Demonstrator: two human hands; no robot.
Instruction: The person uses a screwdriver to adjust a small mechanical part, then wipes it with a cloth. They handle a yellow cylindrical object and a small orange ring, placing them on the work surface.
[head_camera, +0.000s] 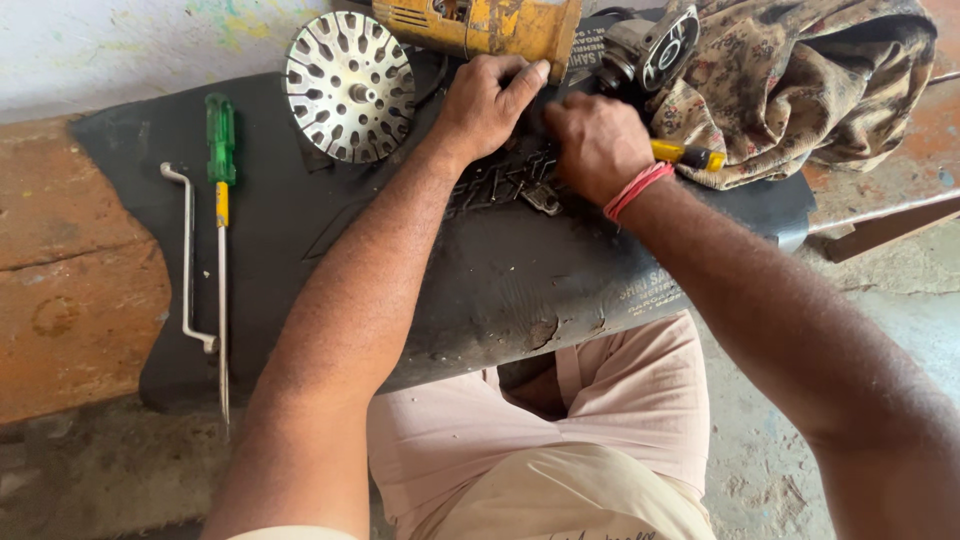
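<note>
1. We see our left hand (487, 105) resting fingers-down on the yellow power tool (480, 25) at the far edge of the black rubber mat (500, 280).
2. Our right hand (597, 145) is closed around a yellow-handled tool (688, 155); its tip is hidden.
3. The two hands sit just beside each other.
4. A slotted metal disc (349, 86), a green screwdriver (221, 200) and a bent rod (186, 255) lie to the left.
5. Patterned cloth (800, 80) lies on the right.

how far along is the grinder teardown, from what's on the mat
Done: the slotted metal disc lies loose on the black rubber mat, apart from the yellow angle grinder. In hand: left hand rests on the grinder body; right hand holds a yellow-handled tool by it. Unused: green-handled screwdriver and bent rod.
</note>
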